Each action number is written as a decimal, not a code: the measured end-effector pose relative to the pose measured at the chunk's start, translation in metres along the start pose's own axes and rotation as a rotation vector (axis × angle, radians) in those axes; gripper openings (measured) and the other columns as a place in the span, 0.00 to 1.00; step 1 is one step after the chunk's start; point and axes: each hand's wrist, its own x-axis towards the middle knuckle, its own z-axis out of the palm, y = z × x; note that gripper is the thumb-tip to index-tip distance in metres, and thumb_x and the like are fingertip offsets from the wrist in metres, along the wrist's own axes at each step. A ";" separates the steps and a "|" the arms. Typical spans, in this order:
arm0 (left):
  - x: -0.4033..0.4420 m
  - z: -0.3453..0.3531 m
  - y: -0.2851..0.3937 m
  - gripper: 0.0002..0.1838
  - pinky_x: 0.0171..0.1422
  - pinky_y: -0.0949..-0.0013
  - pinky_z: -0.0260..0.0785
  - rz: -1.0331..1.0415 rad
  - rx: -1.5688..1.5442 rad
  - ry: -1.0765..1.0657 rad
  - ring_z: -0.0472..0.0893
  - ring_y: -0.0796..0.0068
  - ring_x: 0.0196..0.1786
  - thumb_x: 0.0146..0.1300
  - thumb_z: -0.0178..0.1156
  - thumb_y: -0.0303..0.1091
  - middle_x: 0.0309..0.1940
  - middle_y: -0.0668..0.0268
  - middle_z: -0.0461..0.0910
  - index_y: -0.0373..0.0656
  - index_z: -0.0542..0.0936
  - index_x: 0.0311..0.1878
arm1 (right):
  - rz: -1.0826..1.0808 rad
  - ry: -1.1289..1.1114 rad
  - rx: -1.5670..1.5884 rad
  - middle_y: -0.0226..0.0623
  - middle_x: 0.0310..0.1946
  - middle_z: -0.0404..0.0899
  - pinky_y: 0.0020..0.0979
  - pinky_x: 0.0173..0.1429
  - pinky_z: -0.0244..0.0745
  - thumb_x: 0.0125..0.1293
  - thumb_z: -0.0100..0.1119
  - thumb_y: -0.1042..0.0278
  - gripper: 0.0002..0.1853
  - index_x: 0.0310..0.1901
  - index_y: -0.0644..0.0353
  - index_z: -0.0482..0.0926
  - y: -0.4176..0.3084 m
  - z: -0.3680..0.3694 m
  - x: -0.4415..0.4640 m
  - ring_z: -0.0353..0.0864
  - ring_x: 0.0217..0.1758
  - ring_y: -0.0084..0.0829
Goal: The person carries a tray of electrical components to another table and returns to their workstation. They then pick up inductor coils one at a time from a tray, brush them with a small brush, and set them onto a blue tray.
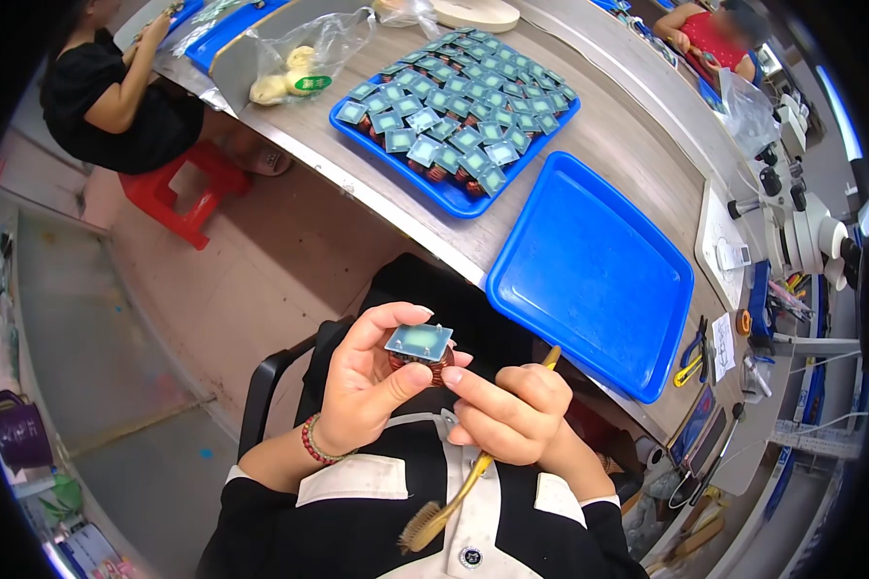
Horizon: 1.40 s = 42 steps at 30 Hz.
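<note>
Between the thumb and fingers of my left hand (357, 386) is a toroidal coil (421, 347), a copper-wound ring with a square green plate on top that faces up. My right hand (514, 410) is closed around the yellow handle of a brush (454, 502), whose bristles point down toward my lap. Its index fingertip reaches the side of the coil, close to the copper winding. Ahead on the table, a blue tray (454, 206) carries many similar coils with green plates. Nearer to my right hand lies a second blue tray (599, 280) with nothing in it.
A plastic bag with yellowish buns (285, 82) lies on the table (377, 179) at its left. Yellow-handled cutters (690, 365) and an orange tape roll (742, 322) lie at the right. A person (116, 106) sits on a red stool (179, 193); another person (710, 39) is at upper right.
</note>
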 end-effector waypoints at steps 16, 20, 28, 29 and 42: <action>0.003 -0.011 -0.004 0.19 0.42 0.74 0.69 -0.127 -0.232 -0.072 0.75 0.75 0.38 0.61 0.55 0.35 0.42 0.56 0.75 0.43 0.62 0.53 | 0.643 0.062 0.312 0.39 0.39 0.72 0.24 0.26 0.63 0.52 0.63 0.62 0.20 0.46 0.60 0.77 0.018 -0.014 -0.015 0.66 0.23 0.26; 0.003 -0.009 -0.003 0.14 0.40 0.74 0.67 -0.170 -0.361 -0.104 0.74 0.74 0.35 0.62 0.53 0.34 0.38 0.58 0.74 0.43 0.65 0.48 | 0.496 -0.018 -0.100 0.33 0.35 0.73 0.27 0.26 0.57 0.50 0.63 0.59 0.14 0.39 0.50 0.82 0.014 -0.018 -0.018 0.64 0.20 0.24; 0.005 -0.011 -0.007 0.14 0.35 0.76 0.66 -0.171 -0.414 -0.105 0.71 0.73 0.37 0.61 0.53 0.35 0.37 0.57 0.73 0.44 0.66 0.49 | 0.292 0.087 -0.067 0.33 0.29 0.71 0.23 0.23 0.57 0.46 0.67 0.63 0.11 0.33 0.55 0.83 0.002 -0.025 -0.008 0.65 0.21 0.24; 0.004 -0.011 -0.007 0.14 0.35 0.77 0.66 -0.188 -0.452 -0.119 0.72 0.72 0.37 0.61 0.53 0.35 0.38 0.57 0.73 0.44 0.66 0.49 | 0.388 0.120 -0.015 0.33 0.28 0.71 0.23 0.23 0.57 0.45 0.67 0.64 0.11 0.32 0.54 0.83 0.009 -0.017 -0.018 0.65 0.20 0.25; 0.006 -0.019 -0.013 0.17 0.42 0.71 0.62 -0.251 -0.753 -0.137 0.68 0.68 0.41 0.65 0.47 0.36 0.48 0.61 0.68 0.50 0.63 0.56 | 0.615 0.219 0.108 0.36 0.35 0.69 0.20 0.24 0.58 0.49 0.64 0.74 0.10 0.36 0.60 0.82 0.012 -0.013 -0.042 0.62 0.21 0.20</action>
